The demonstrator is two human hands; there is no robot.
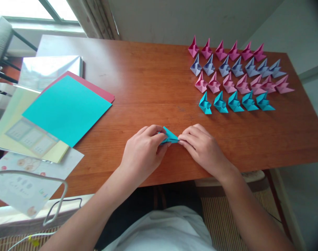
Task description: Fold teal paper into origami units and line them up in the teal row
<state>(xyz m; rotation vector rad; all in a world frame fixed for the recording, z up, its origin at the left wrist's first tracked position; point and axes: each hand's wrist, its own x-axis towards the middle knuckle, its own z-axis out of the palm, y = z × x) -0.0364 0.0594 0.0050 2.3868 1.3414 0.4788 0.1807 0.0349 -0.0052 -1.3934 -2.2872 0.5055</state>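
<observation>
Between my hands, just above the front part of the table, is a small folded piece of turquoise origami paper point(170, 135). My left hand point(145, 144) grips its left side between thumb and fingers, hiding that part. The fingertips of my right hand point(201, 146) pinch its pointed right tip. Beyond my right hand stands a row of turquoise origami pieces point(234, 103), each with a raised point. Behind it are rows of pink pieces point(242, 84), lavender pieces point(237, 67) and magenta pieces point(233, 51).
Flat turquoise sheets point(70, 108) lie over a red sheet point(93, 86) at the left, on a pale yellow pack point(15, 115). A shiny plastic-wrapped pack point(51, 68) lies behind. A printed white paper point(44, 174) and a grey metal bar point(62, 195) are at the near left.
</observation>
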